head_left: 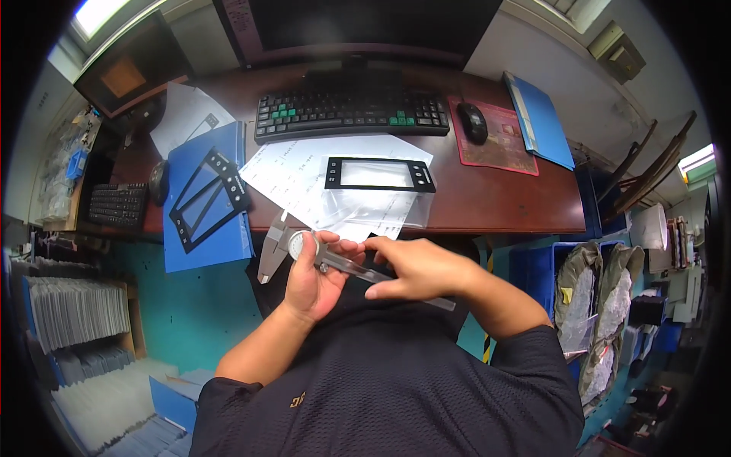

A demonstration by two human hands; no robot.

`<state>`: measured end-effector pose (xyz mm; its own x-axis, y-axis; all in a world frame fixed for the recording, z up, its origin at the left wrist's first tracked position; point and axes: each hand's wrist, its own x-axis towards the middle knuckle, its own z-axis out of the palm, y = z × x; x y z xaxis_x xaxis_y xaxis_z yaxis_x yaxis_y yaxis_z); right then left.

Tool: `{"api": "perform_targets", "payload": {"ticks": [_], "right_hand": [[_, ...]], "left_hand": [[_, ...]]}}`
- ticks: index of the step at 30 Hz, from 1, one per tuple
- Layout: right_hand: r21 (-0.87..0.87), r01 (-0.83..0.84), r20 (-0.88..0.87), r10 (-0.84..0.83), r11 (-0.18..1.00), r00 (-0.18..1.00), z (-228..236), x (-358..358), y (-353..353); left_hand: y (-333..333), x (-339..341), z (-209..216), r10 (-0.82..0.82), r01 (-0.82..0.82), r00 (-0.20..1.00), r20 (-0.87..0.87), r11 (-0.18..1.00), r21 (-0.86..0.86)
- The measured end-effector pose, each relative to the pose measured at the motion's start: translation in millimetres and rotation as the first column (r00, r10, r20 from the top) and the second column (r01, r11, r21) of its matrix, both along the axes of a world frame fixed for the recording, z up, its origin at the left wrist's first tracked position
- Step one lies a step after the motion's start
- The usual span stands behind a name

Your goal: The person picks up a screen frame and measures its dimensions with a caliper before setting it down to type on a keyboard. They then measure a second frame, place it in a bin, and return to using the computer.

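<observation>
A metal dial caliper [352, 266] with a round white dial is held in front of my body, above my lap. My left hand [316, 286] is closed round it near the dial, the thumb up beside the dial face. The caliper's jaws [270, 255] point to the left, and nothing shows between them. The beam slants down to the right, under my right hand [419, 270]. The right thumb and fingers are bent about the beam, index fingertip close to the left fingertips. Beyond the hands, a black rectangular frame panel [419, 177] with a clear window lies on white papers [282, 171].
More black frame panels [236, 199] rest on a blue folder [179, 255] overhanging the desk's left front edge. A keyboard [350, 120], a mouse [473, 123] on a red mat [499, 152] and another blue folder [542, 126] occupy the desk [533, 206]. Blue bins [533, 266] stand at right.
</observation>
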<state>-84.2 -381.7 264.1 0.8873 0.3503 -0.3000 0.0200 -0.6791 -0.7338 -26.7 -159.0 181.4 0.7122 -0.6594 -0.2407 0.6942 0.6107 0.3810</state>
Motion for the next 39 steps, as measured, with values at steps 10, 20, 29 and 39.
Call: {"api": "perform_targets", "payload": {"ticks": [10,20,29,39], "right_hand": [[0.209,0.465,0.503,-0.502,0.860,0.703,-35.1,-24.6,-42.3],[-0.299,0.570,0.499,-0.383,0.766,0.777,-60.8,39.3,-159.0],[-0.320,0.297,0.426,-0.143,0.899,0.893,-97.9,72.1,-110.7],[-0.235,0.381,0.640,-0.153,0.894,0.753,-125.4,75.4,-87.5]], "left_hand": [[-5.9,80.3,-10.8,-0.399,-0.241,0.687,0.607,0.663,0.709],[-13.0,106.4,-16.8,-0.208,-0.368,0.694,0.689,0.720,0.589],[96.5,47.7,71.2,-0.007,-0.295,0.701,0.713,0.908,0.298],[42.0,23.4,53.1,-0.087,-0.321,0.646,0.759,0.870,0.374]]}}
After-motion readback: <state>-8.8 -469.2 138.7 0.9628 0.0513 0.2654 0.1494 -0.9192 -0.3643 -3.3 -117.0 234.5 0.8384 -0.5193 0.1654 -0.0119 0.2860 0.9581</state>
